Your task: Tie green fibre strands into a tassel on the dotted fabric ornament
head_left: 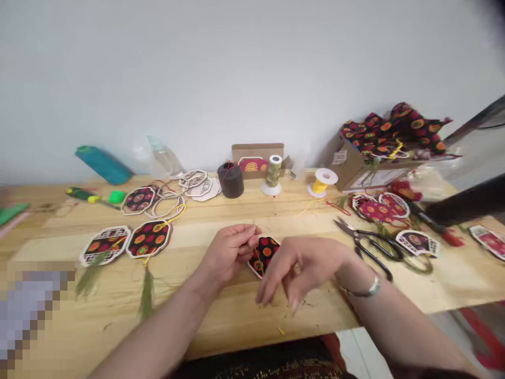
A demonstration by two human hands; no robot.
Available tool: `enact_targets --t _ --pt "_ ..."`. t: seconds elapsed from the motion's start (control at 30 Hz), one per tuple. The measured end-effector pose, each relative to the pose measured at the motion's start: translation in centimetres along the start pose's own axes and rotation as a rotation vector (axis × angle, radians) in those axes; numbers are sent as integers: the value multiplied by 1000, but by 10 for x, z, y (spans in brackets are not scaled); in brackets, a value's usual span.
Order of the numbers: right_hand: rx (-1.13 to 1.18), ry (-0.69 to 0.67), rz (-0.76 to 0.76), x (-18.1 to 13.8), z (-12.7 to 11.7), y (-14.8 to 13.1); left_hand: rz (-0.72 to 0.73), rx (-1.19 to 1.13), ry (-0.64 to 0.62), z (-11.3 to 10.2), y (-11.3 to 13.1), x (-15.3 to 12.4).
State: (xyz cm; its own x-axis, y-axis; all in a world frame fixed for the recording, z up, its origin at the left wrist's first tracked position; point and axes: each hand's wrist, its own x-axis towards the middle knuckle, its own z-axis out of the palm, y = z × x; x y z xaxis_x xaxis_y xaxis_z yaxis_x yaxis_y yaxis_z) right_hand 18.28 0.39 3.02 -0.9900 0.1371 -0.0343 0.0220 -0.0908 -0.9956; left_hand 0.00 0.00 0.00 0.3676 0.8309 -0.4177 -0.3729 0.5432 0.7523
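Note:
My left hand [232, 250] is closed in a pinch above the middle of the table, with a thin yellowish cord [257, 253] running down from its fingertips. Below and between my hands lies an eight-sided pendant [268, 249] of black fabric with red and orange flowers, partly hidden. My right hand [303, 266], a silver bangle on its wrist, hovers over the pendant's right side. Its fingers hang down apart from the thumb, and nothing shows between them. Two finished-looking pendants with green tassels, one latticed [106, 246] and one plain-faced [149, 239], lie to the left.
Black-handled scissors [366, 242] lie open to the right. Behind stand a black thread spool [231, 180], a green-gold spool [273, 173] and a yellow spool [321, 183]. A cardboard box [355, 163] holds patterned fabric. A screwdriver [84, 195] and teal thread cone [103, 164] are at left.

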Motion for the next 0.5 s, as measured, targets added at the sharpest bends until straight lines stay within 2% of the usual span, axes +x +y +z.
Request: enact_targets --t 0.1,0.17,0.2,0.37,0.5 --pt "-16 560 -105 -15 -17 -3 1 -12 4 3 1 -2" --pt "-98 823 -62 -17 -23 -2 5 -20 10 4 1 -3" --pt "-166 900 -6 -15 -25 -1 8 -23 12 4 2 -3" --pt "-636 890 247 10 -18 14 13 -7 -21 2 2 -6" --pt "-815 1069 293 18 -24 17 -3 13 -56 3 3 -8"
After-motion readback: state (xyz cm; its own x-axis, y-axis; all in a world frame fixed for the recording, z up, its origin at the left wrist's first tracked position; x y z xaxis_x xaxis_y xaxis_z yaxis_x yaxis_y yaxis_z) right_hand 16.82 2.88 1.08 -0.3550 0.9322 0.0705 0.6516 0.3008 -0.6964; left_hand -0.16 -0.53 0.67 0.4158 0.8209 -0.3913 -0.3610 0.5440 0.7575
